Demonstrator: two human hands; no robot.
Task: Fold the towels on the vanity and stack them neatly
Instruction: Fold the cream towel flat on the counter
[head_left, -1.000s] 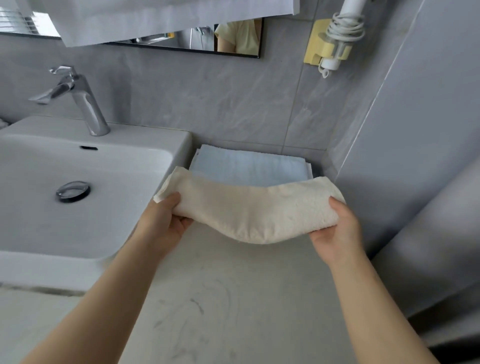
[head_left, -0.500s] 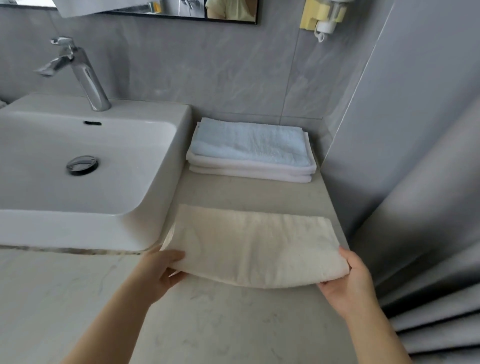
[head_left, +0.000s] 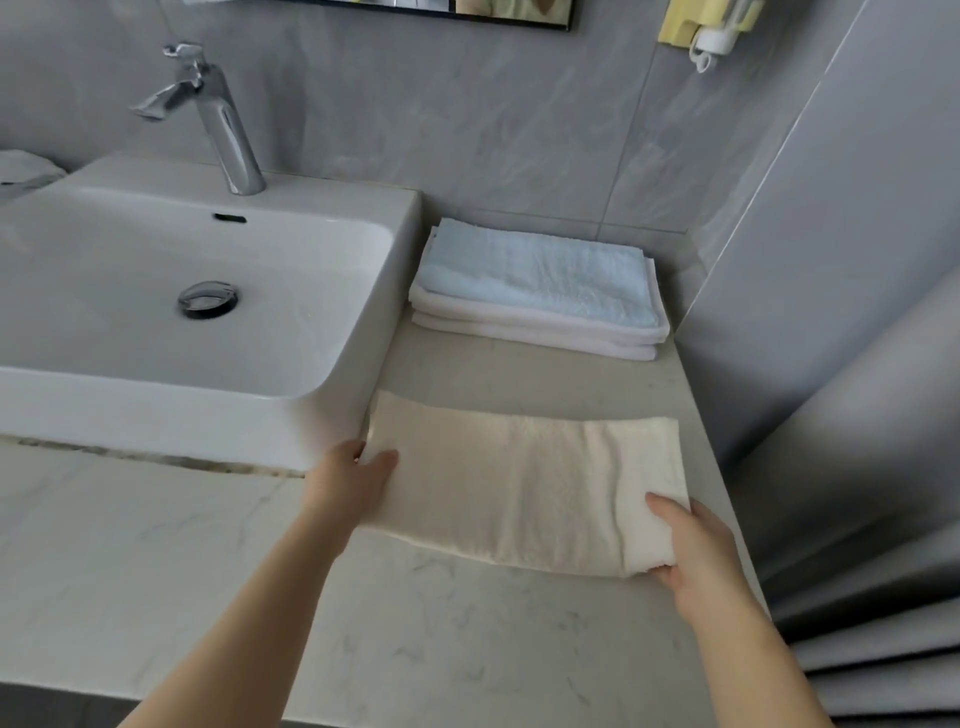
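Head view. We note a grey-tiled bathroom corner with a pale marbled table (head_left: 467, 649) running beneath it. A white sink (head_left: 156, 415) sits on the table's left part, with a chrome tap (head_left: 223, 119) at its back rim and a metal drain plug (head_left: 208, 299) in the basin. The lower edge of a mirror (head_left: 509, 8) shows at the top of the frame, and a yellow wall holder (head_left: 685, 26) hangs to its right. A grey curtain (head_left: 883, 571) fills the right side.

At the back of the table, against the wall and just beside the sink, we record a stack of folded towels (head_left: 535, 291): a pale blue one on top, white ones beneath, edges roughly in line.

In front of that stack and apart from it, a cream towel (head_left: 519, 493) lies lengthwise across the table as a long folded strip. Its left end is just beside the sink's front corner; its right end looks thicker and slightly raised.

The left hand (head_left: 348, 483) holds the strip's left end: the grip is pinching, thumb on top of the cloth, fingers hidden beneath it. The right hand (head_left: 696, 551) holds the near right corner: thumb laid on top, fingers curled under the cloth, so this grip too is pinching the cream towel. Both forearms are bare.
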